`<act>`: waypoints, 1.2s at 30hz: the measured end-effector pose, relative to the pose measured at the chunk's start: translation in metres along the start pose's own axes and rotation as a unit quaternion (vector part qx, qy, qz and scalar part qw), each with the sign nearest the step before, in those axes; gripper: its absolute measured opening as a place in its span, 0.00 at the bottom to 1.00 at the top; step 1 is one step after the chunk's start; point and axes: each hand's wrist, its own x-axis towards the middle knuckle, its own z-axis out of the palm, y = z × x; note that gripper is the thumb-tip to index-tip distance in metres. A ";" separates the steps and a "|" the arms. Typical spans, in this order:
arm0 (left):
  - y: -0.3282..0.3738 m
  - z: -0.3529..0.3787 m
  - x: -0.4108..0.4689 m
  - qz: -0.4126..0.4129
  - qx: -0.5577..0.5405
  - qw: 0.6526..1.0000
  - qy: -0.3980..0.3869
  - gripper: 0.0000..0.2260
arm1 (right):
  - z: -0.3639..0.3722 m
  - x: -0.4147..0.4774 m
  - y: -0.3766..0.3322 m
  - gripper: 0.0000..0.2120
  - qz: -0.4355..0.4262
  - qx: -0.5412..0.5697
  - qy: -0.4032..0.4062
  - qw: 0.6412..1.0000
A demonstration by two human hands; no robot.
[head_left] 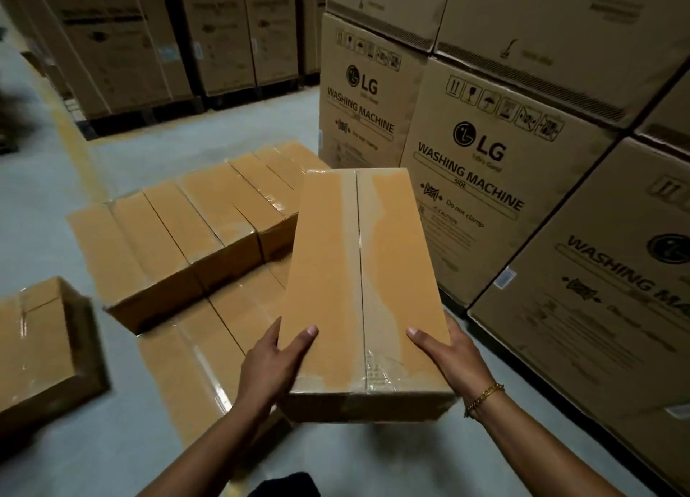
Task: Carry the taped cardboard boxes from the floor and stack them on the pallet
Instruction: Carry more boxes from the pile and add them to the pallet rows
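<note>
I hold a long taped cardboard box in the air in front of me, its taped seam facing up. My left hand grips its near left edge, thumb on top. My right hand, with a gold bracelet at the wrist, grips the near right edge the same way. Below and to the left lies a stack of similar taped boxes, an upper row of several resting on a lower layer. The pallet under them is hidden.
A single taped box lies on the grey floor at the far left. Tall washing machine cartons form a wall on the right. More big cartons on dark pallets stand at the back. A yellow floor line runs along the left.
</note>
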 end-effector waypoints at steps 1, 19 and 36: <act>0.005 0.010 0.008 -0.006 -0.001 1.000 0.000 0.48 | -0.007 0.014 0.003 0.31 0.002 -0.003 -0.005 1.000; 0.100 0.154 0.231 -0.113 0.005 0.993 -0.029 0.42 | -0.078 0.300 0.001 0.43 0.066 -0.021 -0.054 0.996; 0.142 0.353 0.352 -0.269 -0.052 0.955 0.111 0.41 | -0.147 0.579 0.034 0.46 0.014 -0.139 -0.195 0.971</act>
